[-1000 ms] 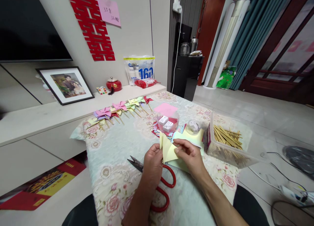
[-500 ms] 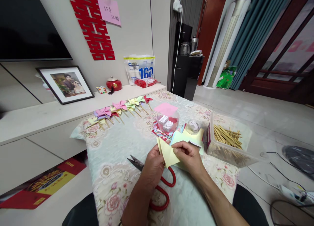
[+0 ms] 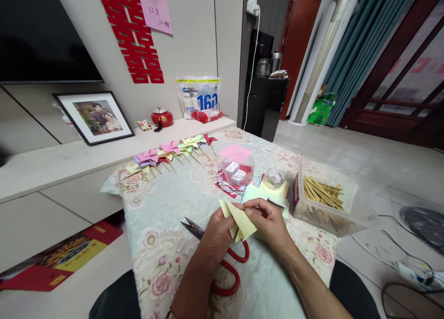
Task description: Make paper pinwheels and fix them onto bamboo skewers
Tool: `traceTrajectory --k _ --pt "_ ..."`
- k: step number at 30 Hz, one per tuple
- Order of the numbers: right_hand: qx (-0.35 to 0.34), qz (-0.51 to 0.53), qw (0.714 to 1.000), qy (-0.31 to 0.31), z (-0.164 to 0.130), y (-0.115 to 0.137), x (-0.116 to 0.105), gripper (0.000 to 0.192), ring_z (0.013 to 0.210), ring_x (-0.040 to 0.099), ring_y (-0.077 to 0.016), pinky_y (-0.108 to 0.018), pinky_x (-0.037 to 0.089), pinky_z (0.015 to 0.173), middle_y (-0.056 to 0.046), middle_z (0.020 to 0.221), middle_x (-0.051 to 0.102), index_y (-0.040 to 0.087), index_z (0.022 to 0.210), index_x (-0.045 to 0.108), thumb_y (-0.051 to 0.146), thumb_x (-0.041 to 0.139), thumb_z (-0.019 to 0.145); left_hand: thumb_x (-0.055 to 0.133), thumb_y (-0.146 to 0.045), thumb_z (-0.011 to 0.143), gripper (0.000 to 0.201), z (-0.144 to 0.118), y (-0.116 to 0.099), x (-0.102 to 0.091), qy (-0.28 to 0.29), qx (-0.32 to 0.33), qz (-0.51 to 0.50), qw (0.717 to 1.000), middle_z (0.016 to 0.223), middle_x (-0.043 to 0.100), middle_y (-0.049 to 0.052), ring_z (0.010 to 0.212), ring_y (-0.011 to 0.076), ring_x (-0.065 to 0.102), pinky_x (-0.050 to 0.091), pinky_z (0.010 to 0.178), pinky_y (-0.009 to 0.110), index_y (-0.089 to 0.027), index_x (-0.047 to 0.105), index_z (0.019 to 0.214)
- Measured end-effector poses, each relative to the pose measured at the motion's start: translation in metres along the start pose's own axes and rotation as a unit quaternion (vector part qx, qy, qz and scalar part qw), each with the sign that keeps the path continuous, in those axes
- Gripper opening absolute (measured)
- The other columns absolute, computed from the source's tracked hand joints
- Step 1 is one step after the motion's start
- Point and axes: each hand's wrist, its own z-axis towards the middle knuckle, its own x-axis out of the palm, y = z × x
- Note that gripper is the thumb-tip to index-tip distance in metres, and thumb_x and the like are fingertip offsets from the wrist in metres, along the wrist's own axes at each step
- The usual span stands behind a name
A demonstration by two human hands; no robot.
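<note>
Both hands pinch one folded yellow paper (image 3: 240,219) above the floral tablecloth (image 3: 166,208). My left hand (image 3: 217,238) grips its lower left part, and my right hand (image 3: 267,222) holds its right edge from above. Red-handled scissors (image 3: 227,263) lie on the cloth directly under my left hand, blades pointing left. Just beyond the hands lies a stack of yellow and pale green paper sheets (image 3: 267,194).
A row of finished paper pinwheels (image 3: 166,152) on sticks lies at the table's far left. A clear tub of small boxes (image 3: 237,173), a small round container (image 3: 274,176), pink paper (image 3: 235,152) and a clear box of wooden sticks (image 3: 322,196) sit beyond and to the right.
The yellow paper has been folded down and turned between both hands, dropping lower toward the scissors. The view shifted slightly.
</note>
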Motion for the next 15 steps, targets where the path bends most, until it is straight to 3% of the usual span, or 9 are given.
traceTrajectory --k 4,10,15 --pt "-0.012 -0.012 1.0 0.01 -0.001 0.001 -0.004 0.033 0.056 0.049 -0.0122 -0.024 0.036 0.053 0.002 0.064 0.061 0.018 0.083 0.07 0.049 0.076 0.073 0.081 -0.03 0.069 0.035 0.001 0.003 -0.005 -0.001 0.007 0.002 1.0 0.083 0.076 0.007 0.074 0.0215 0.07 0.051 0.069 0.029 -0.013 0.069 0.098" --pt "-0.092 -0.089 0.992 0.007 -0.002 0.009 -0.012 0.045 0.06 0.044 -0.0132 -0.025 0.035 0.055 0.002 0.062 0.051 0.017 0.077 0.068 0.059 0.056 0.088 0.084 -0.031 0.067 0.053 0.005 0.007 -0.009 -0.064 0.041 0.017 0.997 0.092 0.078 0.013 0.08 0.0258 0.073 0.055 0.074 0.034 -0.009 0.067 0.111" --pt "-0.043 -0.065 0.996 0.034 -0.006 0.01 -0.005 0.031 0.068 0.058 -0.0169 -0.027 0.045 0.062 0.0 0.077 0.066 0.019 0.093 0.069 0.046 0.073 0.079 0.083 -0.035 0.068 0.054 0.007 0.009 -0.013 -0.076 0.064 0.043 0.994 0.091 0.078 0.013 0.074 0.0247 0.073 0.055 0.07 0.033 -0.008 0.067 0.112"
